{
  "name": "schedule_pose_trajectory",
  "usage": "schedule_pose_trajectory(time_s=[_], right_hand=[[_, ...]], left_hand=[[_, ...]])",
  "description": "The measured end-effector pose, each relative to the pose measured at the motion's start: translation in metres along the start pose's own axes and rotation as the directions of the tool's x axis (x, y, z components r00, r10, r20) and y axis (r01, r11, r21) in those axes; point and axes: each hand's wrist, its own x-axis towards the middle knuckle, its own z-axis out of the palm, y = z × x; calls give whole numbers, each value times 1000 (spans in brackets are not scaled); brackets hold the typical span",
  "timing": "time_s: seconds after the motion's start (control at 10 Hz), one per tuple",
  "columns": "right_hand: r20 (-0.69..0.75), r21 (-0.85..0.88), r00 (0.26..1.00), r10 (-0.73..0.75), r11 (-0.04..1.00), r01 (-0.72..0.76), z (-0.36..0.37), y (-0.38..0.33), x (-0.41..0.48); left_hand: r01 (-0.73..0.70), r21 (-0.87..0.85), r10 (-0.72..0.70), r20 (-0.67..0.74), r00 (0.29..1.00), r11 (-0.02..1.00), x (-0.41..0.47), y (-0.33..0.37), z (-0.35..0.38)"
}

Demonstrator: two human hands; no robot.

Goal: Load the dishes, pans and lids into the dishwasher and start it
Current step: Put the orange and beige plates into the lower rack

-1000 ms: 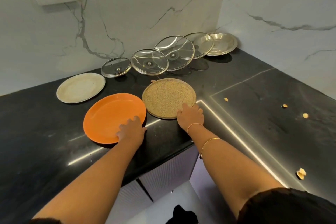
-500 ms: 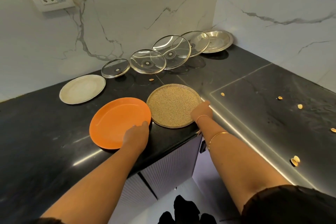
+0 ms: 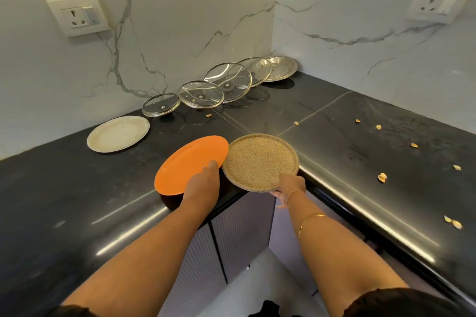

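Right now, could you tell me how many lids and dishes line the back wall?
5: small glass lid leftmost, medium glass lid, large glass lid, shiny lid partly behind it, steel dish in corner. Overlaps could hide more.

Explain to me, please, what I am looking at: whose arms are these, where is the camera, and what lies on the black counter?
There is no machine here: a person works with two bare hands, and a camera worn on the head looks forward and down, so the arms show at the bottom. The left hand grips the near rim of an orange plate; the right hand grips the near rim of a speckled brown plate, which juts past the edge of the counter. Further back a white plate lies flat, and three glass lids and two steel dishes sit in a row by the wall. Small shells are scattered on the right.
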Motion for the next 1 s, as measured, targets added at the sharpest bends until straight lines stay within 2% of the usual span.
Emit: schedule_pose_trajectory(time_s=[0.1,0.2,0.3,0.4,0.5,0.6,0.8,1.0], right_hand=[[-10,106,998,-59,993,60,-11,9,-46],[-50,199,981,-189,960,195,-14,23,-86],[-230,135,921,-316,926,352,-28,44,-125],[-446,-85,769,-458,877,473,-59,69,-161],[-536,-270,646,-544,835,479,-103,94,-196],[-569,-402,570,-592,805,436,-154,123,-222],[-616,-492,517,-593,803,335,-241,172,-271],[-664,-527,523,-534,831,179,-332,217,-312]], left_hand=[[4,-253,-34,-115,993,968,-28,-3,-22],[-131,-316,66,-208,976,940,-60,-14,-29],[-236,-400,128,-279,952,885,-101,-14,-31],[-325,-430,196,-316,928,842,-140,-4,-25],[-420,-470,242,-393,887,776,-172,14,-16],[-514,-489,289,-464,837,705,-203,38,-11],[-620,-531,537,-326,778,577,-266,96,3],[-605,-608,671,-154,725,514,-346,156,15]])
